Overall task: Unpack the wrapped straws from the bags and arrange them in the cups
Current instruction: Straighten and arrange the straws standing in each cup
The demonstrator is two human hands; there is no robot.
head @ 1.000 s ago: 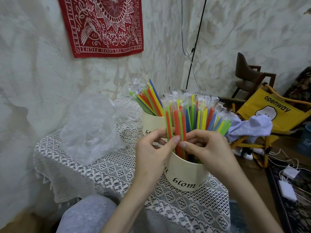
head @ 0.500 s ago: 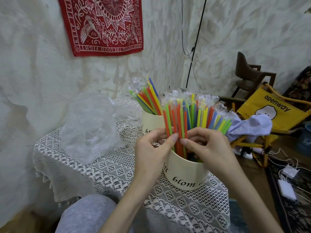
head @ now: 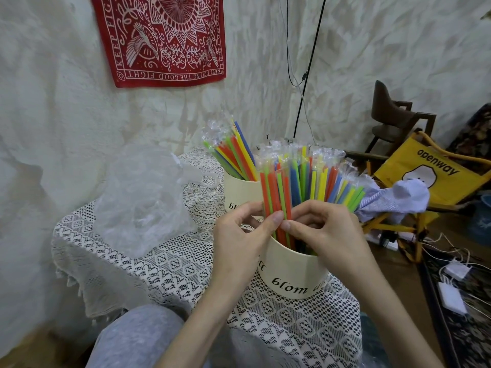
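A cream cup [head: 292, 277] with black lettering stands near the table's front right, packed with wrapped straws [head: 310, 179] in orange, green, yellow and blue that fan upward. My left hand [head: 244, 235] and my right hand [head: 326, 232] meet over its rim, thumbs and fingertips pinching a few orange and green straws at the bundle's left side. Behind it a second cream cup [head: 236, 192] holds another leaning bunch of wrapped straws [head: 231, 152]. An empty clear plastic bag [head: 143, 197] lies crumpled on the table's left.
The small table wears a white lace cloth [head: 170, 264] and sits in a corner of white walls. A yellow folding chair [head: 430, 176] with a pale cloth [head: 398, 200] stands right. Chargers and cables [head: 451, 282] lie on the floor. My grey-clad knee [head: 138, 338] is below.
The orange and green straws between my fingers have shifted slightly left and stand a little more upright. Both hands stay at the near cup's rim.
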